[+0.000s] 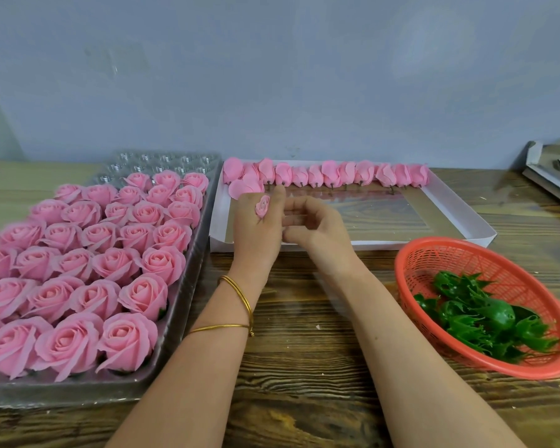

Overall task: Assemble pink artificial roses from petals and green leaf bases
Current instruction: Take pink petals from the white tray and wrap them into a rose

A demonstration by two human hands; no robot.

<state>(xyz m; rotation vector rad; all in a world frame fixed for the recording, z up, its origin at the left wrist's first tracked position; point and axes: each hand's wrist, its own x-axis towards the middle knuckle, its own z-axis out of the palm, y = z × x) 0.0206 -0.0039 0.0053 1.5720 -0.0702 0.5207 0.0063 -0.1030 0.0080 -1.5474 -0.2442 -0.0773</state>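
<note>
My left hand [256,231] holds a small pink rose bud [262,205] between its fingers, over the near left corner of the white box lid [459,208]. My right hand [311,226] hovers just to its right with fingers loosely curled and nothing in them, fingertips close to the left hand. A row of pink rose buds and loose petals [330,174] lies along the far edge of the lid. Green leaf bases [485,315] sit in a red mesh basket [434,253] at the right.
A clear plastic tray [188,286] at the left holds several rows of finished pink roses [110,260]. Stacked cardboard [553,176] lies at the far right. The wooden table [304,350] stands against a grey wall.
</note>
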